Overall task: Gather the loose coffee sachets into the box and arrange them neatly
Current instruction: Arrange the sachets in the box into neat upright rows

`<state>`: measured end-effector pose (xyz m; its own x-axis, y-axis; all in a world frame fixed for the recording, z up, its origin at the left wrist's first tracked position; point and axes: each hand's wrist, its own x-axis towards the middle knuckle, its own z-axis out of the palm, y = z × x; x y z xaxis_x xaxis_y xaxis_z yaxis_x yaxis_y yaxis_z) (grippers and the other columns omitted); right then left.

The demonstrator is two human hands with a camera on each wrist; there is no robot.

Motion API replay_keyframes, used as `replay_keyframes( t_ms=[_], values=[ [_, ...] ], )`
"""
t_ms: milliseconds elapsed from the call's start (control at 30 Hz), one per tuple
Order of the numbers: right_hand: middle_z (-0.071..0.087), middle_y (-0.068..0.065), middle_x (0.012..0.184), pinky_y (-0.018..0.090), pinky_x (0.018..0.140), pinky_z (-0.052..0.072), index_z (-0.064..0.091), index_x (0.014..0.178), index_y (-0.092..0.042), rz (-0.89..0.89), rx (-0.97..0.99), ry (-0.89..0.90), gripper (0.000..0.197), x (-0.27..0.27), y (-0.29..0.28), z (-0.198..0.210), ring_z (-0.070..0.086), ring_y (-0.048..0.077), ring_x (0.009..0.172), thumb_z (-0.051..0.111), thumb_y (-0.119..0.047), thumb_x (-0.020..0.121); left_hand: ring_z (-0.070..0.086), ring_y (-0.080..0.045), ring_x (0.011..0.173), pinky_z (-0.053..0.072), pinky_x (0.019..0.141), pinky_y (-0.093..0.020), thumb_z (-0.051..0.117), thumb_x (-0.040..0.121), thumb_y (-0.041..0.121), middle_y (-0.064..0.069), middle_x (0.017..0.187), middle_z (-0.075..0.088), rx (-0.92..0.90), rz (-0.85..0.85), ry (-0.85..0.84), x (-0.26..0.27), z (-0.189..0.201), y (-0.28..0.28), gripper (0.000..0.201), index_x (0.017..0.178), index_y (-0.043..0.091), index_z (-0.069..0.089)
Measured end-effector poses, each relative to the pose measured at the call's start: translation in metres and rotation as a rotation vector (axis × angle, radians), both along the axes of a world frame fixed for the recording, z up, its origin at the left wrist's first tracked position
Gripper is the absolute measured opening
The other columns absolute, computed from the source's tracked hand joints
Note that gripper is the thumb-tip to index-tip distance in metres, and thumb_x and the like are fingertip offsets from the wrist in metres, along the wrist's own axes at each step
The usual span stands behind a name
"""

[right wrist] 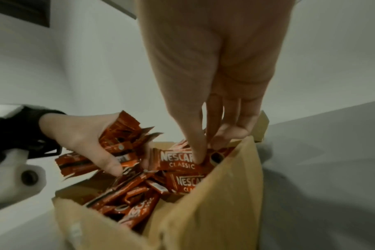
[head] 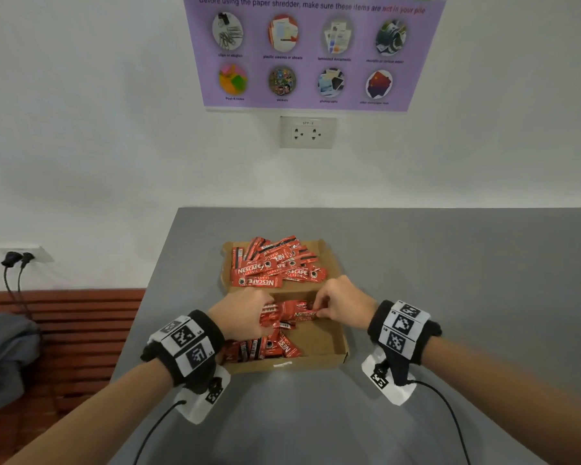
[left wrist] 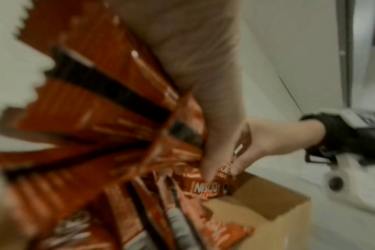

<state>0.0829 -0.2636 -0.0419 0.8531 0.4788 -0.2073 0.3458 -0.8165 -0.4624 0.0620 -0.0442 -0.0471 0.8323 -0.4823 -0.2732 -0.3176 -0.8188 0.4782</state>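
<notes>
While both hands work over the cardboard box (head: 329,350) on the grey table (head: 450,263), the head view shows the left hand (head: 240,317) gripping a bunch of red coffee sachets (head: 275,318) and the right hand (head: 341,302) pinching one sachet at 3 o'clock of that bunch. A loose heap of sachets (head: 275,266) lies on the box's opened flap at 12 o'clock.

From the left wrist, blurred sachets (left wrist: 92,121) fan out under the left hand (left wrist: 193,59); the right hand (left wrist: 263,140) comes in from 3 o'clock, thumb and fingers closed on a sachet.

From the right wrist, the right hand (right wrist: 214,81) pinches a sachet (right wrist: 178,160) inside the box (right wrist: 214,194); the left hand (right wrist: 86,135), at 9 o'clock, clutches its bunch.
</notes>
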Motion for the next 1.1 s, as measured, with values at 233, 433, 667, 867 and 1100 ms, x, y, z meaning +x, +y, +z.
replay_keyframes(
  t_ms=[233, 433, 667, 867, 1100],
  values=[
    [0.069, 0.007, 0.093, 0.025, 0.077, 0.051, 0.069, 0.088, -0.006, 0.080, -0.104, -0.066, 0.008, 0.004, 0.009, -0.003, 0.064, 0.018, 0.085, 0.066, -0.010, 0.083, 0.060, -0.010, 0.070, 0.043, 0.061, -0.009, 0.064, 0.083, 0.032, 0.001, 0.087, 0.068, 0.071, -0.186, 0.022, -0.011, -0.001, -0.003, 0.023, 0.089, 0.010, 0.064],
    [0.068, 0.007, 0.092, 0.028, 0.068, 0.048, 0.066, 0.087, -0.007, 0.136, -0.220, -0.118, 0.010, 0.001, 0.014, -0.006, 0.062, 0.023, 0.085, 0.057, -0.010, 0.085, 0.063, -0.008, 0.080, 0.048, 0.074, -0.017, 0.065, 0.082, 0.037, 0.006, 0.094, 0.069, 0.055, -0.229, 0.039, -0.009, -0.006, -0.002, 0.025, 0.095, 0.015, 0.064],
    [0.068, 0.004, 0.090, 0.025, 0.070, 0.050, 0.065, 0.086, -0.008, 0.105, -0.202, -0.091, 0.007, 0.006, 0.013, -0.005, 0.062, 0.017, 0.081, 0.063, -0.014, 0.083, 0.059, -0.010, 0.095, 0.047, 0.085, -0.022, 0.063, 0.083, 0.036, 0.008, 0.110, 0.061, 0.041, -0.217, -0.053, -0.009, -0.001, -0.003, 0.032, 0.108, 0.015, 0.061],
    [0.068, 0.005, 0.090, 0.029, 0.072, 0.053, 0.065, 0.084, -0.007, 0.091, -0.200, -0.093, 0.007, 0.007, 0.014, -0.007, 0.063, 0.020, 0.082, 0.064, -0.012, 0.081, 0.063, -0.011, 0.082, 0.050, 0.075, -0.023, 0.062, 0.082, 0.035, 0.005, 0.097, 0.067, 0.139, -0.290, -0.026, -0.012, -0.010, -0.003, 0.028, 0.103, 0.018, 0.062],
    [0.067, 0.006, 0.090, 0.027, 0.066, 0.048, 0.063, 0.085, -0.007, 0.123, -0.250, -0.114, 0.008, 0.004, 0.016, -0.008, 0.062, 0.022, 0.082, 0.062, -0.014, 0.081, 0.063, -0.010, 0.077, 0.045, 0.067, -0.017, 0.062, 0.082, 0.035, 0.005, 0.091, 0.068, 0.151, -0.288, -0.027, -0.010, -0.006, -0.005, 0.023, 0.097, 0.017, 0.063]
  ],
)
